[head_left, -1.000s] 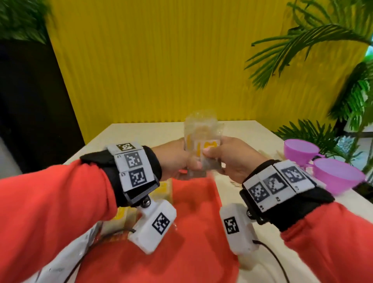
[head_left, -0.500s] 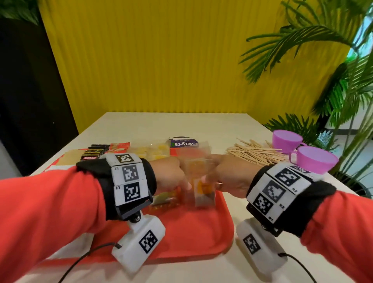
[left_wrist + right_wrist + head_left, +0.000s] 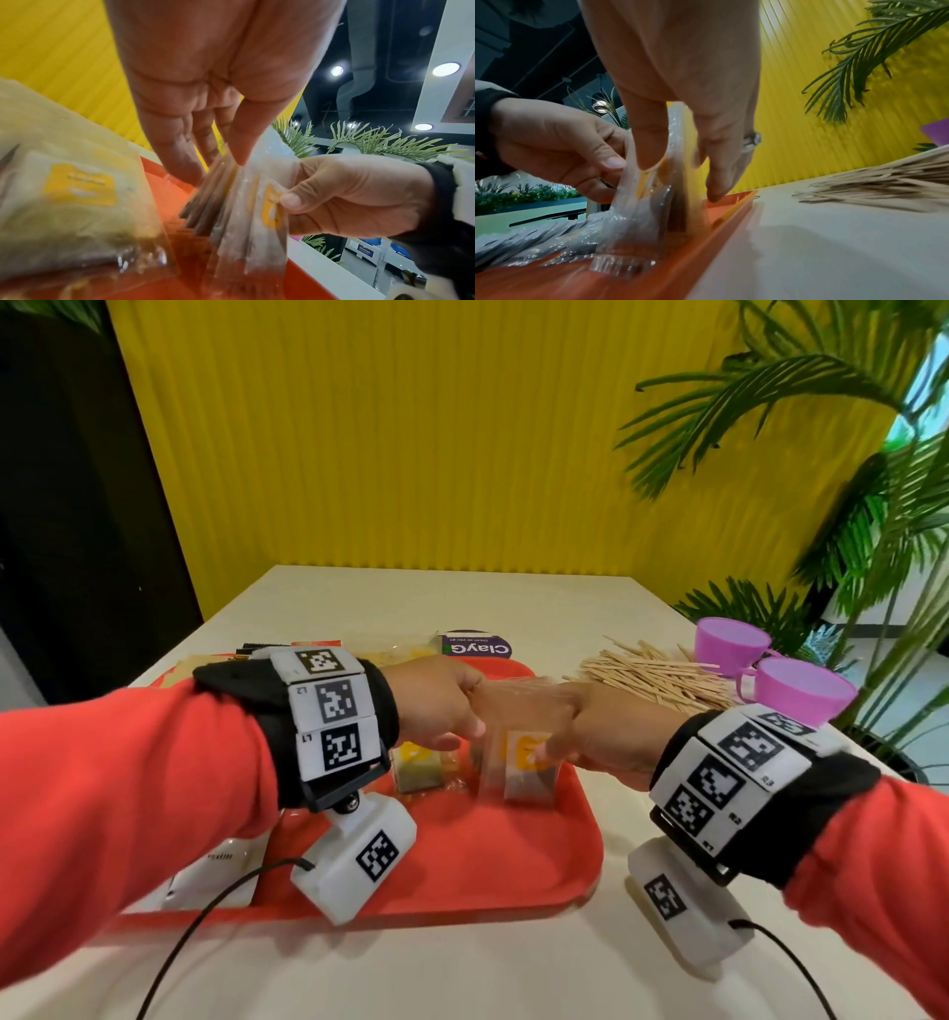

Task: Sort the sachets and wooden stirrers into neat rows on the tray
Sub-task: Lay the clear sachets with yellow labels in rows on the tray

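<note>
Sachets (image 3: 518,762) upright near tray (image 3: 513,875) edge

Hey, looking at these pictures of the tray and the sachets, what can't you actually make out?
- Count of sachets in the held stack: blurred in every view.
- Print on the yellow labels: too blurred to read.
- Left part of the red tray: hidden by the left arm in the head view.
- Dark packets behind the left wrist: mostly covered.
</note>
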A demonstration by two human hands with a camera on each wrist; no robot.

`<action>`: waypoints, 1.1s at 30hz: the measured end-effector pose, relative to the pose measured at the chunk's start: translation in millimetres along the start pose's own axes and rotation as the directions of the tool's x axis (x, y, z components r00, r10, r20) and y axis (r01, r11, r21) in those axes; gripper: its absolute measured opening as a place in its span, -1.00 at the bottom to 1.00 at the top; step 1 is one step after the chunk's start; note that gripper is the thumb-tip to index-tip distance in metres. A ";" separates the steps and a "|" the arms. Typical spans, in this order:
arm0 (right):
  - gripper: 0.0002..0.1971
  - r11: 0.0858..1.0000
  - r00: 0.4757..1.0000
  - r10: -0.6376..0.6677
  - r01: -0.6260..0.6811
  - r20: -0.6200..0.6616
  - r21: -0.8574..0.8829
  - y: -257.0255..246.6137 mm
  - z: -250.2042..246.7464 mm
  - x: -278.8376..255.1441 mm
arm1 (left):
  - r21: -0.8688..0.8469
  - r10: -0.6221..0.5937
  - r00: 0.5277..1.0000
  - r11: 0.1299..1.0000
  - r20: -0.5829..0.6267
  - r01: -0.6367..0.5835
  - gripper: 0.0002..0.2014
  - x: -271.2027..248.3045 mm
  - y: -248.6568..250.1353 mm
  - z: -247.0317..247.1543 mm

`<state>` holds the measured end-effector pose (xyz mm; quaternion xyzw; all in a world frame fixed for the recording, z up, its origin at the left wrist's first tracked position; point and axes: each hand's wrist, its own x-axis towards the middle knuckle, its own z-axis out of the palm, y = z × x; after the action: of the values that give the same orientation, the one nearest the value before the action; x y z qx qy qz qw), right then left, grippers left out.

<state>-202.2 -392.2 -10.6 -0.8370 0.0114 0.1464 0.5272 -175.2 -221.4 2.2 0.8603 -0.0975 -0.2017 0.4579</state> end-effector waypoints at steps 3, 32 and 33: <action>-0.69 0.998 0.996 -0.004 -0.002 -0.087 -0.065 -1.2 -4.2 -2.6 | 0.062 0.024 0.999 0.998 -0.027 -0.022 -0.69 -1.1 4.7 -0.9; -0.59 0.939 0.975 -0.206 0.174 -0.080 -0.297 -27.8 -22.5 -16.8 | 0.326 0.220 0.972 0.928 -0.081 -0.182 -0.81 0.6 25.4 -2.4; -0.58 0.938 0.978 -0.197 0.166 -0.075 -0.303 -27.6 -22.7 -17.1 | 0.341 0.229 0.969 0.922 -0.094 -0.185 -0.83 0.5 26.0 -1.6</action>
<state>-208.5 -402.4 27.2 -0.9101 -0.0605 0.0535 0.4064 -173.6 -235.0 24.4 0.9210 -0.1896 -0.0756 0.3318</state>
